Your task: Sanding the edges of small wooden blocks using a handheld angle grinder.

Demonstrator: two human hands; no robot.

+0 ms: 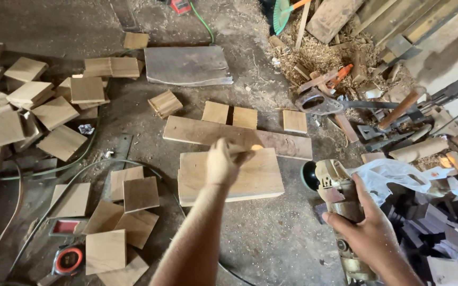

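My left hand (222, 161) reaches out over a thick wooden board (261, 177) on the dusty floor, its fingers closed on a small pale piece I cannot identify. My right hand (364, 228) grips the body of a worn power sander (337, 196) at the lower right, its black front knob pointing toward the board. Behind the board lies a longer plank (197, 131) with three small square wood blocks (245, 116) along its far edge.
Many square wood offcuts (54, 111) litter the left floor, with cables (80, 172) and a tape measure (69, 260). A grey slab (186, 64) lies farther back. Hand tools, a hammer (398, 108) and shavings pile at the right, by a white plastic bag (393, 175) and dark blocks (441, 228).
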